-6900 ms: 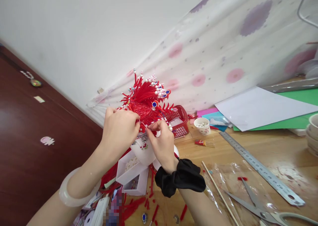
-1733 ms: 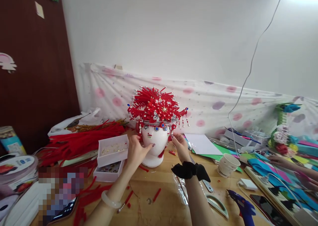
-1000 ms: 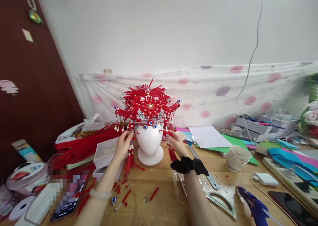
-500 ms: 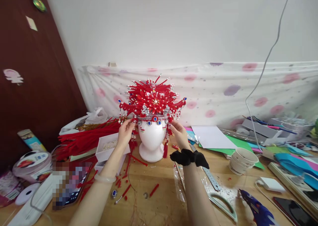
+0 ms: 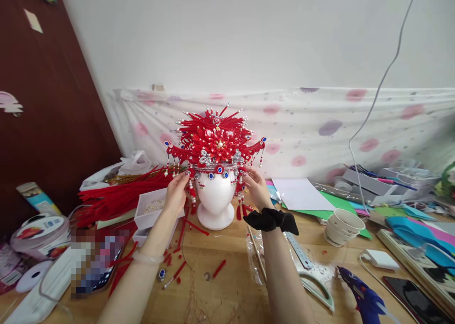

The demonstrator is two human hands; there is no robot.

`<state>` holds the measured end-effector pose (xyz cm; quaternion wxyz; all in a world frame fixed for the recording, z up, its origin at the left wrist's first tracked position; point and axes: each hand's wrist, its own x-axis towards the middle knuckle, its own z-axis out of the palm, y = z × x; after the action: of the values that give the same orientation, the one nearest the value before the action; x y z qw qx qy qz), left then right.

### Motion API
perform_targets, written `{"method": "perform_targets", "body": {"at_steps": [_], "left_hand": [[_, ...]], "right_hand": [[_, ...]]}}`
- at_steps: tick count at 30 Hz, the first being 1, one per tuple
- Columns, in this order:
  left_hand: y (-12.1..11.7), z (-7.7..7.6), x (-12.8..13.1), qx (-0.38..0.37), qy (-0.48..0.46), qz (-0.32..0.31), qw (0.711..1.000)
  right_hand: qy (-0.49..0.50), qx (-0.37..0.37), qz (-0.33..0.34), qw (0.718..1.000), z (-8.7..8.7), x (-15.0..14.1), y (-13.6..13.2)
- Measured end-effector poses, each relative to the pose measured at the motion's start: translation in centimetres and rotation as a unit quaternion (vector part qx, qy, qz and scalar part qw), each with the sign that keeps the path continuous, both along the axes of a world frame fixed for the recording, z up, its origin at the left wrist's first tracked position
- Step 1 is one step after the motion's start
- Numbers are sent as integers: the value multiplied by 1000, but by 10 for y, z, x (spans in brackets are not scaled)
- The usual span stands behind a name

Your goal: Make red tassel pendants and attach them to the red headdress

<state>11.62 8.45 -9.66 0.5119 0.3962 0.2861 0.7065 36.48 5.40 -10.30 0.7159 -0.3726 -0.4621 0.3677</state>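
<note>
A red headdress (image 5: 220, 146) with beads, pearls, blue gems and a large flower in front sits on a white foam head (image 5: 216, 196). My left hand (image 5: 177, 190) is closed at its left side, fingertips pinching by the hanging bead strings. On the opposite side my right hand (image 5: 256, 186) is likewise closed at the edge, thumb and fingers by the beaded red tassels (image 5: 240, 212). The exact bit between the fingertips is too small to make out on either side. A black scrunchie (image 5: 272, 219) circles my right wrist.
Left of the head lie red chenille stems (image 5: 113, 198) and a white box of beads (image 5: 151, 205). On the right are scissors (image 5: 318, 291), a metal ruler (image 5: 299, 252), a blue glue gun (image 5: 362, 291), stacked cups (image 5: 344, 226) and paper sheets (image 5: 302, 194). Red scraps litter the front.
The whole view has shifted slightly, so things sit a little further left. Both hands stay at the headdress's sides; the right fingers look slightly more raised and spread from the tassels.
</note>
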Motion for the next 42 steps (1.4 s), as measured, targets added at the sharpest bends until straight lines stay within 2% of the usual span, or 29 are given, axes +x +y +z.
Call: {"method": "perform_targets", "body": {"at_steps": [7,14,25,33,42], "left_hand": [[-1,0,-5,6,5,-7,1000],[3,-2,-5,10,16,8,1000],[7,-7,-5,8,10,3,1000],[5,-7,-5,1,38,-27,999],[5,-5,-1,3,33,-32,999]], "right_hand": [[-13,1,-9,1000,-1,-1,2],[6,8,-46,999,-6,0,8],[2,25,-25,999,-3,-8,6],[7,-14,-33,999,-15,-10,10],[-7,-18,-58,998,-23,-9,7]]}}
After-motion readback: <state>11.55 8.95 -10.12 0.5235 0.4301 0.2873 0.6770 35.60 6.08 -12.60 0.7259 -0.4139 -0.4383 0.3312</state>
